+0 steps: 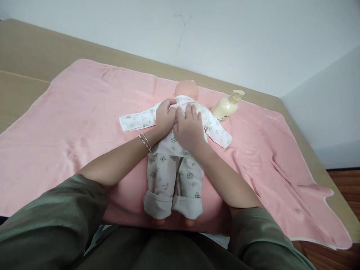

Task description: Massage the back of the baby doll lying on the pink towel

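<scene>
A baby doll (186, 89) lies on a pink blanket (112, 90), its head toward the wall. It wears a white patterned top (171, 144) and white patterned trousers (161, 174) with rolled cuffs. My left hand (165, 117), with bangles at the wrist, is closed at the upper chest of the top, its fingers pinching the cloth near the collar. Flat on the chest beside it lies my right hand (189, 127), fingers spread. The two hands touch or nearly touch. Both sleeves of the top stretch outward, and the doll's feet show below the cuffs.
A cream pump bottle (225, 108) lies tilted on the blanket beside the doll's sleeve at the right. Beyond the blanket are the wooden table's edge (84, 47) and a white wall (135, 26). Brown wooden floor (344, 183) shows at the right.
</scene>
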